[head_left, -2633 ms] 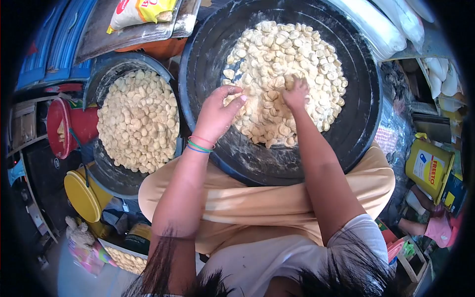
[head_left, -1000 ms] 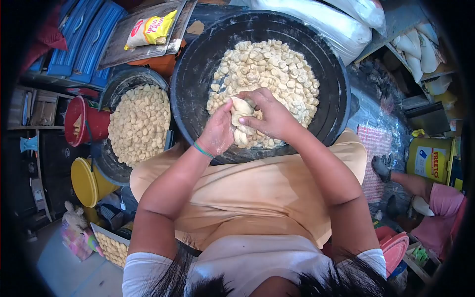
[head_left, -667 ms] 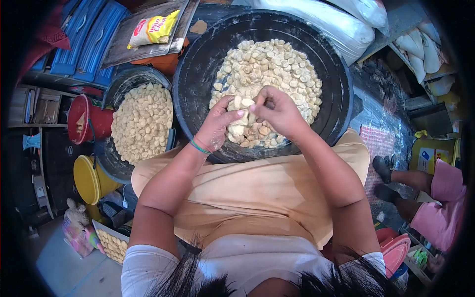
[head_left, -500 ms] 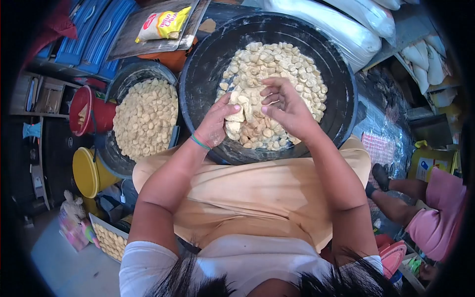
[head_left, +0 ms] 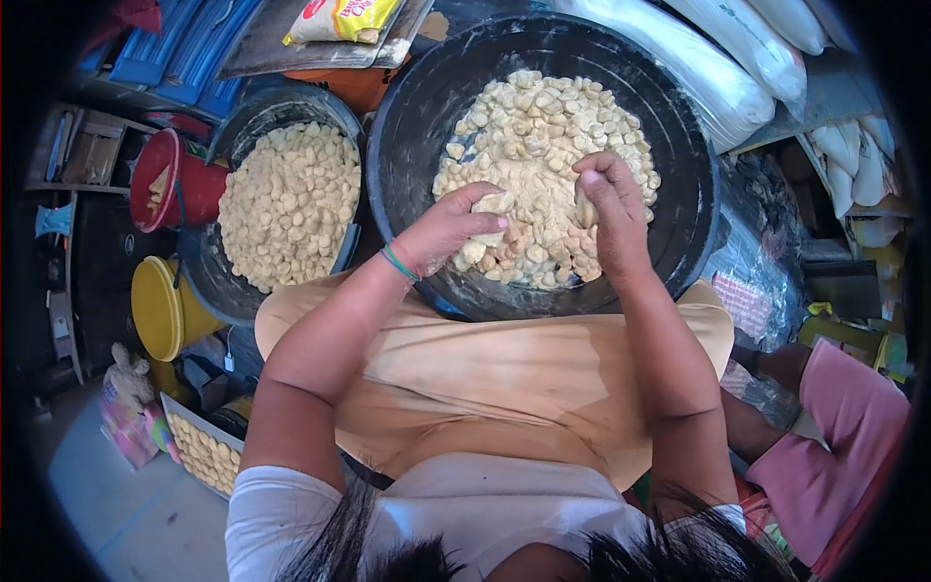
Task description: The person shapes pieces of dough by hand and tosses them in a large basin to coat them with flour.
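Observation:
A large black basin stands before my lap with a heap of small, pale, flour-dusted dough pieces in it. Over the heap's near left side, my left hand is closed around a pale dough lump, thumb on top. My right hand is above the right part of the heap, fingers curled in with thumb and forefinger close together. Whatever it pinches, if anything, is too small or hidden to tell. Loose flour lies over the pieces between the hands.
Left of the basin is a dark tub full of similar pieces. Beyond it stand a red bucket and a yellow-lidded bucket. White sacks lie behind the basin. Another person's leg in pink cloth is at right.
My right hand has moved right, away from the left, and its spread fingers have curled in. My left hand still holds dough, slightly lower. The whole view has shifted a little.

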Demonstrator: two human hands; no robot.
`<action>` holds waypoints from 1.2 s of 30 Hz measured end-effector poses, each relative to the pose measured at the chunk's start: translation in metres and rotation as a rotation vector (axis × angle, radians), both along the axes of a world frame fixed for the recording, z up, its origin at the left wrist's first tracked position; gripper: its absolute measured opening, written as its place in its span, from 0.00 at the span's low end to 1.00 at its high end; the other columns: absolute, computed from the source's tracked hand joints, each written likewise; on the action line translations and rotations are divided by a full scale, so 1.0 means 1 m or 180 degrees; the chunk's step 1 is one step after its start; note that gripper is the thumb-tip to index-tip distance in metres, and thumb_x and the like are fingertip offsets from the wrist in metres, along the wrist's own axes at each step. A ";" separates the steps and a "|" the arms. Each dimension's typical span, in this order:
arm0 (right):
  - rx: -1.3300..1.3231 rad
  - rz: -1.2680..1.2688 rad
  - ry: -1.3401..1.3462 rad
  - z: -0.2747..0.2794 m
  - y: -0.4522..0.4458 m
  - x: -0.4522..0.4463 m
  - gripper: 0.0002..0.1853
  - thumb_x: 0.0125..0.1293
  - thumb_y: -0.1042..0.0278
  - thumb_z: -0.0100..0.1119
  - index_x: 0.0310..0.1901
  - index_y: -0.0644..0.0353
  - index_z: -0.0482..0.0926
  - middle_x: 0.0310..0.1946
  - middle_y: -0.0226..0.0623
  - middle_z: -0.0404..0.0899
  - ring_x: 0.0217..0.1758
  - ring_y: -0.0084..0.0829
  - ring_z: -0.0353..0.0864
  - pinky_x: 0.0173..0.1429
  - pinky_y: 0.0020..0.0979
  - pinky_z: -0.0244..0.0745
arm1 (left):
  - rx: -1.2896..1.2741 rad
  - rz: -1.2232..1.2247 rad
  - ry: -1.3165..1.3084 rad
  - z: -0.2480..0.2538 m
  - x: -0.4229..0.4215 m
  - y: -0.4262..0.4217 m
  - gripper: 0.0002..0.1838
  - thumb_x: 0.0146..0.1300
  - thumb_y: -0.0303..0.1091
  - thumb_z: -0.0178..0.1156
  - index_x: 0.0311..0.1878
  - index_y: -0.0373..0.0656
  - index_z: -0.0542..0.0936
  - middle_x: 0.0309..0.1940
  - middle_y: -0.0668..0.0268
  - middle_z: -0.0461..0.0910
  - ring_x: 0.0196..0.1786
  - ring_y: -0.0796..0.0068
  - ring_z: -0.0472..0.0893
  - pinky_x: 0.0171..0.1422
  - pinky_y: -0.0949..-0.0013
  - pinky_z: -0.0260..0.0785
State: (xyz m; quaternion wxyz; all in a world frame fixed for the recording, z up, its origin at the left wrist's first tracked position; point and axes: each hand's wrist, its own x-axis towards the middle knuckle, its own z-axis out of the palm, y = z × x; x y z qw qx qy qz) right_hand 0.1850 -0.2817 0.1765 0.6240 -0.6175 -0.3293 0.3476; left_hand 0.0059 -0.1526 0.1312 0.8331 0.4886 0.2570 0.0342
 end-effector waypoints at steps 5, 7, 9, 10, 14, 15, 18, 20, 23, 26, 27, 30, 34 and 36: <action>-0.0165 0.1044 -0.1621 -0.012 0.005 -0.007 0.14 0.60 0.65 0.64 0.44 0.61 0.74 0.41 0.35 0.71 0.38 0.25 0.71 0.43 0.26 0.69 | 0.2027 0.0071 -0.0122 -0.007 0.000 -0.005 0.35 0.53 0.30 0.67 0.64 0.39 0.64 0.57 0.57 0.71 0.60 0.68 0.71 0.65 0.68 0.62; -0.0512 0.1154 -0.1182 -0.008 0.004 -0.026 0.18 0.58 0.62 0.67 0.45 0.62 0.74 0.43 0.41 0.73 0.36 0.30 0.73 0.41 0.27 0.70 | 0.2495 0.0119 -0.0233 -0.006 0.000 -0.009 0.38 0.51 0.30 0.68 0.65 0.40 0.62 0.58 0.56 0.70 0.60 0.67 0.70 0.65 0.68 0.61; -0.0533 0.1131 -0.1192 -0.016 0.005 -0.028 0.19 0.59 0.66 0.65 0.49 0.62 0.72 0.44 0.40 0.74 0.33 0.29 0.74 0.40 0.28 0.72 | 0.2365 0.0072 -0.0207 0.002 0.000 -0.013 0.36 0.51 0.26 0.67 0.64 0.41 0.62 0.55 0.60 0.69 0.58 0.72 0.69 0.64 0.69 0.62; -0.0603 0.1115 -0.1225 -0.018 0.006 -0.025 0.18 0.59 0.68 0.64 0.49 0.62 0.71 0.43 0.39 0.74 0.32 0.27 0.74 0.40 0.28 0.73 | 0.2302 0.0049 -0.0195 0.005 0.000 -0.013 0.36 0.52 0.24 0.67 0.64 0.42 0.61 0.54 0.61 0.68 0.57 0.74 0.69 0.63 0.70 0.62; -0.0514 0.0867 0.0118 -0.042 0.008 -0.012 0.12 0.62 0.76 0.57 0.46 0.61 0.69 0.41 0.34 0.73 0.32 0.22 0.75 0.39 0.24 0.74 | 0.2509 0.0292 -0.0388 0.002 0.000 -0.005 0.32 0.50 0.22 0.67 0.57 0.43 0.63 0.49 0.64 0.68 0.54 0.75 0.69 0.61 0.70 0.62; -0.0335 0.0728 0.0333 -0.041 0.008 -0.014 0.11 0.62 0.77 0.55 0.45 0.61 0.69 0.40 0.34 0.73 0.33 0.21 0.75 0.39 0.24 0.74 | 0.2275 0.0349 -0.0364 -0.002 0.001 -0.004 0.31 0.49 0.22 0.67 0.55 0.43 0.63 0.48 0.65 0.67 0.53 0.75 0.69 0.61 0.70 0.62; -0.0042 0.0455 0.0906 -0.035 0.011 -0.023 0.10 0.63 0.78 0.54 0.46 0.61 0.68 0.39 0.33 0.72 0.34 0.21 0.75 0.39 0.23 0.73 | 0.1924 0.0539 -0.0332 -0.010 0.002 -0.003 0.30 0.48 0.22 0.68 0.53 0.43 0.64 0.46 0.65 0.68 0.52 0.75 0.69 0.59 0.70 0.63; -0.0170 0.0466 0.1206 -0.034 0.012 -0.027 0.14 0.64 0.75 0.56 0.49 0.61 0.67 0.40 0.34 0.71 0.34 0.22 0.75 0.40 0.24 0.74 | 0.2088 0.0605 -0.0229 -0.010 0.004 -0.005 0.29 0.47 0.23 0.68 0.52 0.43 0.65 0.45 0.65 0.69 0.52 0.75 0.70 0.58 0.70 0.64; -0.0671 0.0686 0.0272 -0.021 0.014 -0.036 0.21 0.63 0.69 0.60 0.55 0.62 0.65 0.41 0.37 0.72 0.35 0.23 0.75 0.40 0.25 0.74 | 0.2574 0.0530 -0.0076 0.004 0.005 -0.012 0.26 0.47 0.23 0.65 0.51 0.43 0.68 0.43 0.64 0.71 0.50 0.74 0.71 0.57 0.71 0.64; -0.0872 0.0911 -0.0331 -0.037 0.013 -0.030 0.21 0.64 0.63 0.61 0.55 0.61 0.69 0.36 0.36 0.74 0.31 0.24 0.74 0.38 0.27 0.73 | 0.2657 0.0402 -0.0123 0.008 0.006 -0.014 0.23 0.48 0.24 0.63 0.49 0.41 0.70 0.42 0.62 0.73 0.49 0.71 0.74 0.56 0.70 0.65; -0.0969 0.0997 -0.0348 -0.041 0.014 -0.028 0.19 0.65 0.62 0.60 0.54 0.61 0.70 0.35 0.35 0.75 0.30 0.24 0.73 0.37 0.27 0.73 | 0.2661 0.0396 -0.0082 0.007 0.006 -0.014 0.22 0.48 0.24 0.62 0.49 0.41 0.70 0.43 0.60 0.74 0.48 0.69 0.75 0.55 0.69 0.66; -0.0584 0.0693 0.0212 -0.039 0.016 -0.025 0.11 0.68 0.70 0.53 0.51 0.60 0.72 0.35 0.32 0.77 0.30 0.25 0.76 0.39 0.26 0.75 | 0.2556 0.0470 -0.0103 0.002 0.007 -0.007 0.21 0.48 0.22 0.60 0.49 0.41 0.71 0.43 0.62 0.74 0.47 0.69 0.75 0.54 0.70 0.67; 0.0120 0.0225 0.0216 -0.031 0.022 -0.010 0.12 0.67 0.78 0.49 0.50 0.58 0.73 0.56 0.44 0.71 0.55 0.33 0.76 0.54 0.27 0.74 | 0.2355 0.0864 -0.0285 -0.017 0.010 0.010 0.19 0.50 0.19 0.59 0.46 0.43 0.71 0.43 0.65 0.75 0.45 0.72 0.76 0.52 0.71 0.69; -0.0060 0.0621 -0.0881 -0.027 0.019 0.006 0.17 0.62 0.79 0.54 0.52 0.57 0.73 0.64 0.50 0.65 0.70 0.40 0.62 0.69 0.36 0.61 | 0.0901 0.1018 -0.0319 -0.011 0.012 0.008 0.16 0.53 0.20 0.58 0.45 0.44 0.71 0.42 0.65 0.75 0.43 0.74 0.77 0.49 0.72 0.71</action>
